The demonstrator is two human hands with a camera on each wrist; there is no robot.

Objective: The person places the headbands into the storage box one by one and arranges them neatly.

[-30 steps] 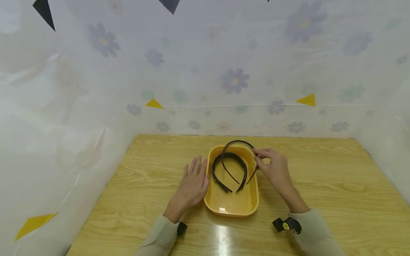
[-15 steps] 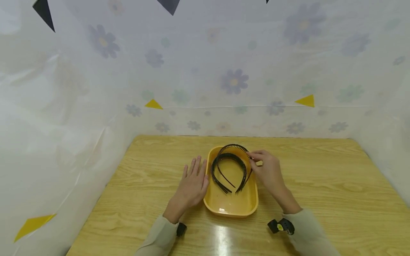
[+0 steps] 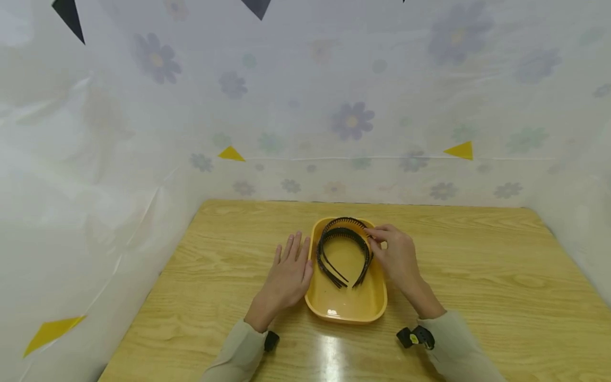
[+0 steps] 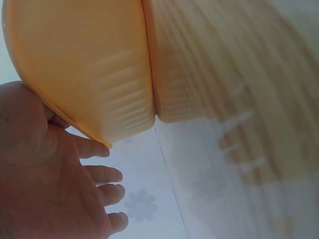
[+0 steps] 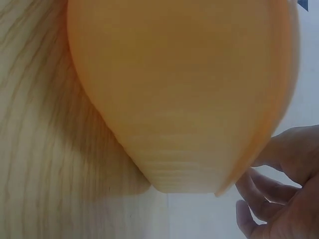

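Note:
A yellow plastic basin (image 3: pixel 343 310) with rounded corners stands on the table in the head view. Inside it lie black toothed headbands (image 3: pixel 321 261), nested closely, so their number is hard to tell. My right hand (image 3: pixel 396 254) pinches the right side of another black headband (image 3: pixel 350 219), whose arch sits slightly behind the others at the basin's far end. Flat and straight-fingered, my left hand (image 3: pixel 286 273) rests against the basin's left rim. In the left wrist view the fingers (image 4: pixel 102 174) are extended beside the rim. The basin wall (image 5: pixel 174 99) hides the headbands from the right wrist view.
The wooden table (image 3: pixel 468 265) extends on both sides of the basin. A pale flowered sheet (image 3: pixel 296 106) hangs behind it and at the sides, with yellow triangles (image 3: pixel 232 154) on it. Black straps (image 3: pixel 416 337) sit at the wrists.
My right hand has moved left and slightly down with its headband, which now lies closer over the others in the basin. The left hand has stayed at the rim.

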